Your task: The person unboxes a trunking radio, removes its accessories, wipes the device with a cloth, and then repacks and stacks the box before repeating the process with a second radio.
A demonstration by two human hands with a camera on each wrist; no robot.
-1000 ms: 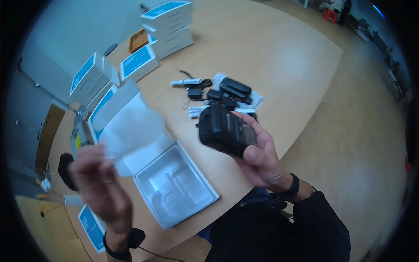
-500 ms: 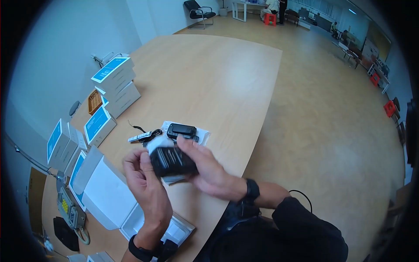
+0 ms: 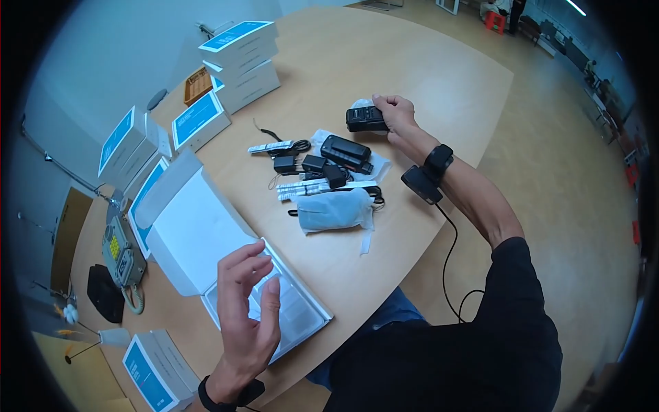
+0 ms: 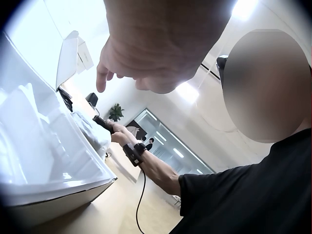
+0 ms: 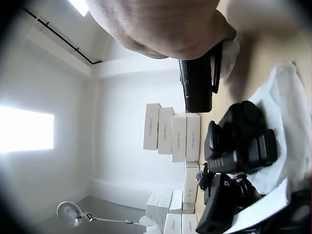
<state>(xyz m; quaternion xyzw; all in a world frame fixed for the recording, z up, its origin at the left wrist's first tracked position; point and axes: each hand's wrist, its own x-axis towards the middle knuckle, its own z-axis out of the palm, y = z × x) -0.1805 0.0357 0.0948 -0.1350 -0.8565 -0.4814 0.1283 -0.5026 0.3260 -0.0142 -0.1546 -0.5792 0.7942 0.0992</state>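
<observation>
My right hand [image 3: 399, 118] grips a black device [image 3: 365, 119] over the table beyond the pile, with a piece of white wrapping behind it. The right wrist view shows the device [image 5: 196, 85] below the hand [image 5: 165, 24]. My left hand [image 3: 248, 309], fingers apart and bent, holds nothing above the open white box [image 3: 302, 302] with its moulded tray. Nearer the box lies a device in a whitish sleeve [image 3: 333, 209]. Another black device [image 3: 345, 151] lies on white wrapping, beside black adapters [image 3: 285, 164] and cables.
White and blue boxes [image 3: 240, 65] are stacked at the back left, near a brown basket [image 3: 198, 86]. A telephone [image 3: 123, 250], a black pouch [image 3: 104, 294] and more boxes [image 3: 154, 371] stand at the left. A cable hangs from my right wrist.
My right hand has moved away across the table with the black device. My left hand has let go of it and drawn back over the box. The view has shifted.
</observation>
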